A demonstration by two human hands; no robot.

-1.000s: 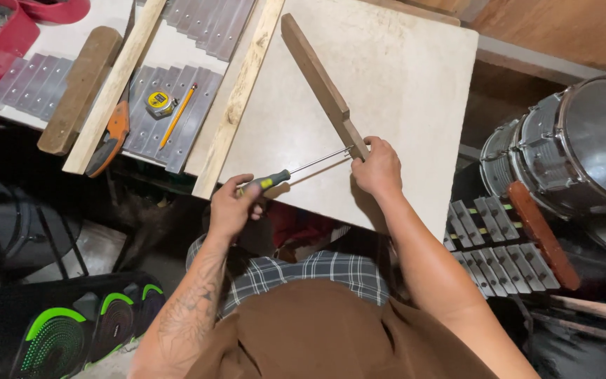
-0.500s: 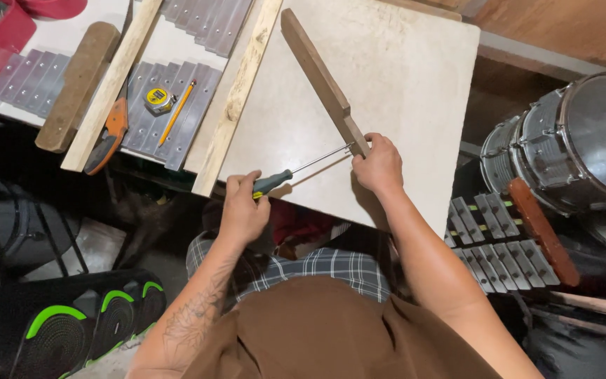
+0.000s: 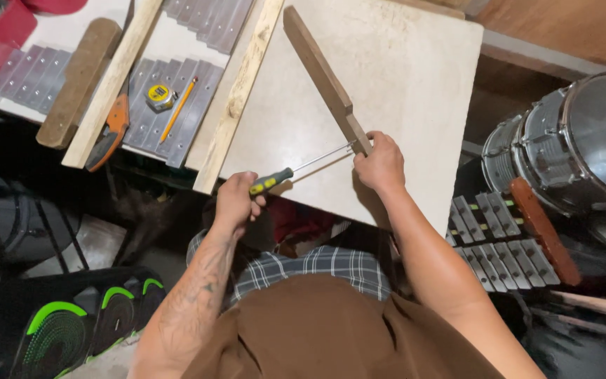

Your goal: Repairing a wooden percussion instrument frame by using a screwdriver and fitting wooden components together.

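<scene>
screwdriver (image 3: 285, 173) in left hand (image 3: 236, 200) meets wooden bar (image 3: 324, 77).

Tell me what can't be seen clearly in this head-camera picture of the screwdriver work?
Head view only:
- Tip of the yellow-and-black-handled screwdriver: hidden where it meets the long brown wooden bar.
- Right hand's fingers: curled under the bar's end, grip unclear.
- Shiny metal drum: cut off by the right edge.
- Small yellow tape measure: markings too small.

We grip a yellow-and-black screwdriver (image 3: 275, 180) in our left hand (image 3: 236, 200) at the near edge of the pale board (image 3: 401, 91), its shaft tip meeting the dark wooden bar (image 3: 324, 77), whose near end our right hand (image 3: 381, 163) pins down.
</scene>
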